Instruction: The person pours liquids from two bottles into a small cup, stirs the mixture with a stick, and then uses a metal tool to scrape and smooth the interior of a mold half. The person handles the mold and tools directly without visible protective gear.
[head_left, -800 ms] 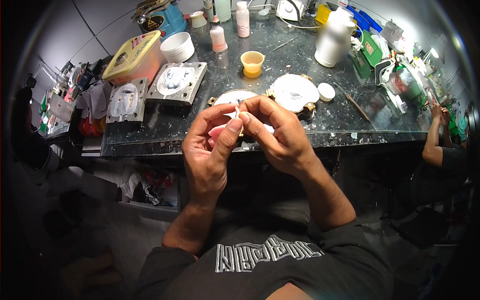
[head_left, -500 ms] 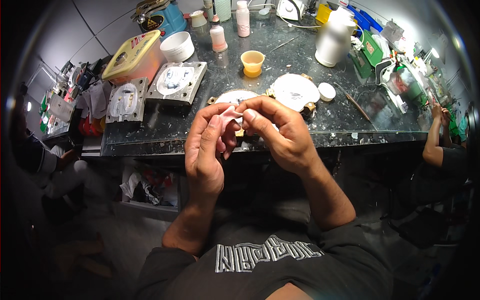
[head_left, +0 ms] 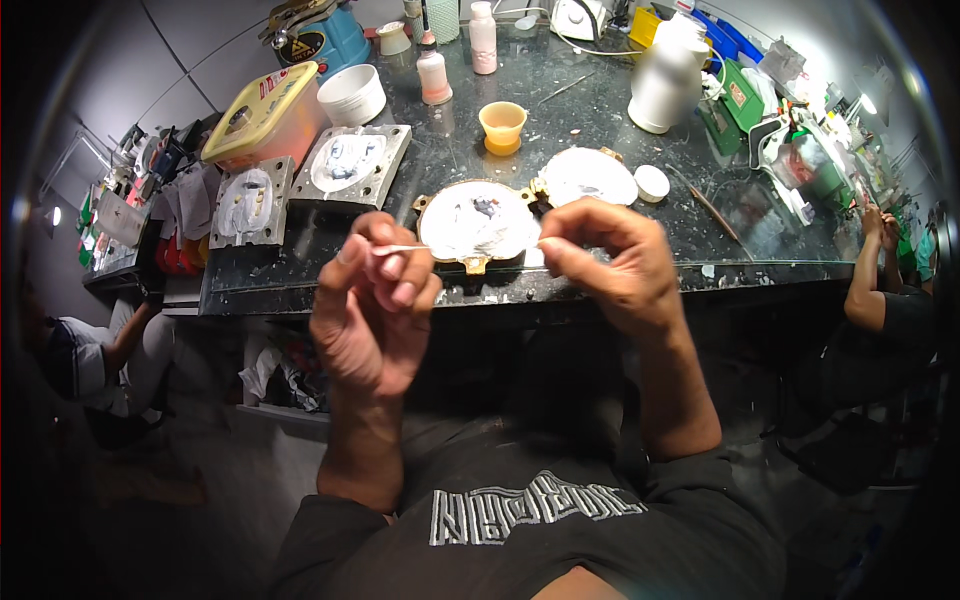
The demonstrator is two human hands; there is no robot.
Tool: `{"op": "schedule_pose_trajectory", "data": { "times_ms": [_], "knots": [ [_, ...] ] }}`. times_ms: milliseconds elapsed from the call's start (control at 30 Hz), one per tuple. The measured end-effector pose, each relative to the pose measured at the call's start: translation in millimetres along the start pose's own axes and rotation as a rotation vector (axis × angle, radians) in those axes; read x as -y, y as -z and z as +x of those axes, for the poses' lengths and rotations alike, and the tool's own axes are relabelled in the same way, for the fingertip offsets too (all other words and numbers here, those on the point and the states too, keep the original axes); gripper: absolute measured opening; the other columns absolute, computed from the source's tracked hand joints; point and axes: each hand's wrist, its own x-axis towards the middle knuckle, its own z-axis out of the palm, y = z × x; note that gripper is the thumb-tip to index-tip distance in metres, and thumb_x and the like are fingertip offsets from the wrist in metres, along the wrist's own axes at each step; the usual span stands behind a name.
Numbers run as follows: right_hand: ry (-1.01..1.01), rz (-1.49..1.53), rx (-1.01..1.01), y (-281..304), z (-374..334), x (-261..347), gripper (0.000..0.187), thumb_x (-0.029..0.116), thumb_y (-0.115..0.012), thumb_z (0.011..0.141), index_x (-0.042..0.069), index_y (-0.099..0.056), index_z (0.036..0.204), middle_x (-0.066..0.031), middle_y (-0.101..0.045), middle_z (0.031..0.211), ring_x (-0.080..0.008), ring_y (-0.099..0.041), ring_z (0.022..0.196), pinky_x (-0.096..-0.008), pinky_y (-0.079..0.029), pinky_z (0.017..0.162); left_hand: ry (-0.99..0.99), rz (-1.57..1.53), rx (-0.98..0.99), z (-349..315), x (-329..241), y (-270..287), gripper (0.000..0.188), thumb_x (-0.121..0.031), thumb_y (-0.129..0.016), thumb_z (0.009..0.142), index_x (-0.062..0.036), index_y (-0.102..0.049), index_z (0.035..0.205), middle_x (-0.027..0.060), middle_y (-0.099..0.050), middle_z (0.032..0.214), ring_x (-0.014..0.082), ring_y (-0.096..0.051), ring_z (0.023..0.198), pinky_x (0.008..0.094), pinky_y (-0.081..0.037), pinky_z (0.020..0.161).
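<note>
Soft pink dough (head_left: 397, 249) is gripped in my left hand (head_left: 372, 305), its fingers curled around it. From there a thin pale strand stretches to the right, faint across the middle. My right hand (head_left: 622, 262) pinches the strand's other end between thumb and forefinger. Just beyond my hands, on the bench, lies a brass flask half (head_left: 475, 267) filled with white plaster, with grey marks in its middle. A second plaster-filled flask half (head_left: 590, 172) sits to its right, partly hidden behind my right hand.
An orange cup (head_left: 502, 125) and a small white cup (head_left: 652, 184) stand on the dark bench (head_left: 560, 120). Two square metal mould halves (head_left: 352, 165) lie at left, near a yellow-lidded tub (head_left: 255, 115). A white bottle (head_left: 662, 85) stands at back right. Other people sit at both sides.
My hands have moved apart, left and right, drawing the pink dough out into a thin strand. The near flask half has come into fuller view between them.
</note>
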Motion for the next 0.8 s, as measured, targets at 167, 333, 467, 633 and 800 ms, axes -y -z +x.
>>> {"op": "schedule_pose_trajectory", "data": {
  "times_ms": [167, 333, 467, 633, 800],
  "knots": [
    [0.136, 0.006, -0.270, 64, -20, 6, 0.014, 0.005, -0.062, 0.095, -0.004, -0.069, 0.103, -0.0089, -0.069, 0.087, -0.0130, -0.065, 0.079, -0.0276, -0.052, 0.076, -0.114, 0.202, -0.099, 4, -22, 13, 0.026, -0.014, -0.049, 0.106, 0.0053, -0.052, 0.124, 0.0063, -0.056, 0.091, 0.0111, -0.051, 0.074, 0.0199, -0.040, 0.053],
    [0.116, 0.028, -0.482, 117, -33, 2, 0.017, 0.010, -0.060, 0.099, -0.003, -0.068, 0.106, -0.0067, -0.068, 0.089, -0.0110, -0.063, 0.080, -0.0280, -0.052, 0.079, -0.117, 0.225, -0.052, 2, -17, 19, 0.027, -0.022, -0.039, 0.112, 0.0009, -0.054, 0.110, 0.0010, -0.041, 0.075, 0.0086, -0.040, 0.060, 0.0214, -0.035, 0.051],
    [-0.047, -0.238, -0.475, 126, -40, -20, 0.010, 0.009, -0.069, 0.097, 0.002, -0.070, 0.104, -0.0026, -0.068, 0.088, -0.0072, -0.061, 0.078, -0.0226, -0.051, 0.076, 0.038, 0.123, -0.006, 11, -11, 17, 0.040, -0.035, -0.032, 0.112, -0.0137, -0.039, 0.079, -0.0016, -0.035, 0.067, 0.0097, -0.031, 0.055, 0.0239, -0.026, 0.050],
    [-0.064, -0.362, -0.540, 119, -34, -44, 0.026, 0.009, -0.060, 0.102, 0.000, -0.068, 0.126, -0.0103, -0.074, 0.108, -0.0121, -0.068, 0.093, -0.0272, -0.055, 0.087, 0.199, -0.153, 0.155, 14, -8, 22, 0.040, -0.036, -0.033, 0.111, -0.0145, -0.037, 0.078, -0.0032, -0.033, 0.067, 0.0103, -0.029, 0.057, 0.0273, -0.025, 0.052],
    [0.064, -0.372, -0.593, 114, -25, -57, 0.030, 0.010, -0.055, 0.105, 0.002, -0.063, 0.133, -0.0123, -0.072, 0.119, -0.0163, -0.067, 0.111, -0.0305, -0.054, 0.099, 0.151, -0.220, -0.163, 13, 0, 2, 0.016, -0.008, -0.045, 0.101, 0.0007, -0.050, 0.114, 0.0048, -0.045, 0.088, 0.0153, -0.041, 0.076, 0.0286, -0.036, 0.067]
  ]
}}
